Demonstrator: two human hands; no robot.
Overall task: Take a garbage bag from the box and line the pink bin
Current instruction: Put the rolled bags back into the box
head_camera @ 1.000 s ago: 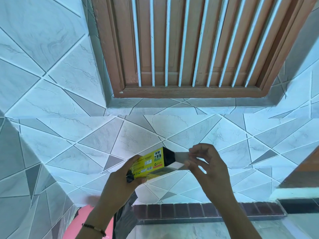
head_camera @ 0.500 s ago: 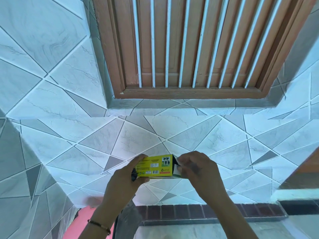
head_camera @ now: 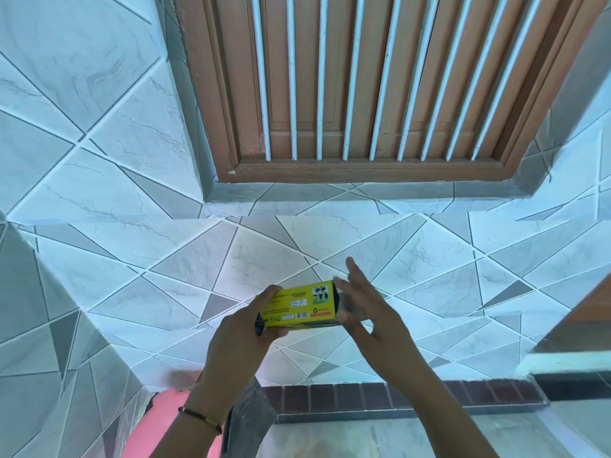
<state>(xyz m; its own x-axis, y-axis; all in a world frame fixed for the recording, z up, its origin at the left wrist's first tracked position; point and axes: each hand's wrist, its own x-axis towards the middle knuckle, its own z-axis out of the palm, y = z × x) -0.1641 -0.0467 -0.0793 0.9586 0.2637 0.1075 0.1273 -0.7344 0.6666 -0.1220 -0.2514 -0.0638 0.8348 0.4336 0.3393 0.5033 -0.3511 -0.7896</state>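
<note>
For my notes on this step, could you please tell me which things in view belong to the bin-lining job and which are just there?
Part of the job:
yellow garbage bag box, gripped by the left hand
right hand, open at the box's end
pink bin
grey bag hanging below

Just there:
barred wooden window
tiled wall

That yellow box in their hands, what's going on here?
A person holds the yellow box of garbage bags in front of a tiled wall. The left hand grips one end, and the right hand is at the other end with its fingers spread open. The pink bin sits below the left forearm, with a grey bag hanging beside it.
</note>
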